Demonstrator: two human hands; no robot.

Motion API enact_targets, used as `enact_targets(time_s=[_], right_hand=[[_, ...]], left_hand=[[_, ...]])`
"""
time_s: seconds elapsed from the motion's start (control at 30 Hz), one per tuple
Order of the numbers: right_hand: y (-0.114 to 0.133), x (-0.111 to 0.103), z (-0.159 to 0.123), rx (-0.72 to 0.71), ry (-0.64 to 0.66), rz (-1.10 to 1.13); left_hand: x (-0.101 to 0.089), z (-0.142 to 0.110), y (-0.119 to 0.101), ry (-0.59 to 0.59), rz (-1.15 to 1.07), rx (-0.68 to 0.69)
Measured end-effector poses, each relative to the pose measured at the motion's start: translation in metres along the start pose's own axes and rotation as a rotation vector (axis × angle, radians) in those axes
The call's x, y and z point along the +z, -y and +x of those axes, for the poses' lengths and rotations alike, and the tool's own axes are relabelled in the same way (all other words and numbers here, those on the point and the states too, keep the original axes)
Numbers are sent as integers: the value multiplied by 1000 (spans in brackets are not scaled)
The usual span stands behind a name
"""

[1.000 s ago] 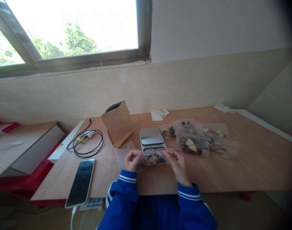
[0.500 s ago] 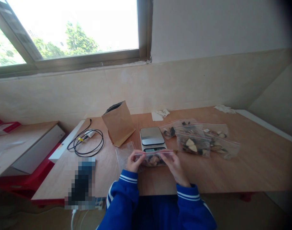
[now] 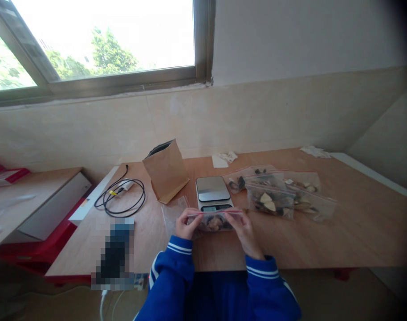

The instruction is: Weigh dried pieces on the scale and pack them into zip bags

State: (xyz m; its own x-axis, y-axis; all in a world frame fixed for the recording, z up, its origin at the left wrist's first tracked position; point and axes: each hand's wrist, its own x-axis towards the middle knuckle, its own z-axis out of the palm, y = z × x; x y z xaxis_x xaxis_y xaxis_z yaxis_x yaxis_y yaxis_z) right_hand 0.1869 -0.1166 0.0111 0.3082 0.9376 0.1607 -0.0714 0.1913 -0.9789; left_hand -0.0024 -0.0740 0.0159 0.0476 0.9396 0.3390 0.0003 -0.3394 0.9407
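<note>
Since a second ago the right hand (image 3: pixel 244 228) has slid leftward along the red seal of the small zip bag (image 3: pixel 214 220), and both it and the left hand (image 3: pixel 186 225) pinch that bag's top edge just above the worktop (image 3: pixel 340 232), in front of the scale (image 3: pixel 212 193).

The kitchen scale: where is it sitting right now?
In the head view the kitchen scale sits mid-table, just beyond the small zip bag, between the brown paper bag and the filled zip bags.
</note>
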Motion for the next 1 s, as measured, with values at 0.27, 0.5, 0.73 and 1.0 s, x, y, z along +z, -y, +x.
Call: enact_targets(time_s=[0.27,0.5,0.73,1.0], right_hand=[[-2,3,-2,6,-21,29],[-2,6,-4,57,80,61],[3,10,-3,-11,149,-21],[-5,14,-2,-47,24,-28]], left_hand=[[0,-2,-2,-15,41,52],[0,-1,-2,34,-4,-56],[1,-2,-4,80,15,-56],[5,-3,-3,54,62,-3]])
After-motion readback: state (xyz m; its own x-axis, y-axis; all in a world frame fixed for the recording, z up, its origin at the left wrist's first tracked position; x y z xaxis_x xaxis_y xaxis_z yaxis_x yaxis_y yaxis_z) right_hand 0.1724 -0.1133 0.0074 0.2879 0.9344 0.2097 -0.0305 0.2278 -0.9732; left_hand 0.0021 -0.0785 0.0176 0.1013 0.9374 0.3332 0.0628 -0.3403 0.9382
